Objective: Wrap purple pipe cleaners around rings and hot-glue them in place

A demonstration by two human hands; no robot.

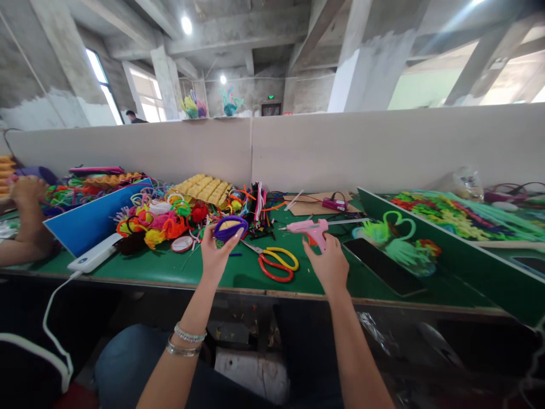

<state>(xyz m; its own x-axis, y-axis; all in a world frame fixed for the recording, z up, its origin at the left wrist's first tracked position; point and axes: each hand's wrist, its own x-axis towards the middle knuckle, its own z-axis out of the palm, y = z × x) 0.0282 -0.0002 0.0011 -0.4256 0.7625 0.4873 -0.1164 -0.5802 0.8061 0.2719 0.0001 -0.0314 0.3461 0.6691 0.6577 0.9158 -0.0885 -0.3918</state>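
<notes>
My left hand (215,254) is raised over the green table (187,270) and pinches a purple pipe-cleaner ring (230,226) with a yellow middle between its fingertips. My right hand (327,262) is wrapped round the handle of a pink glue gun (307,228), whose nozzle points left. Red-and-yellow scissors (276,262) lie on the table between my two hands.
A heap of coloured pipe-cleaner pieces (166,216) and a yellow block (204,189) lie at the back left. A blue board (91,218), a white power bank (94,253), a black phone (383,266) and green craft birds (394,238) surround me. Another person's arm (25,227) rests at far left.
</notes>
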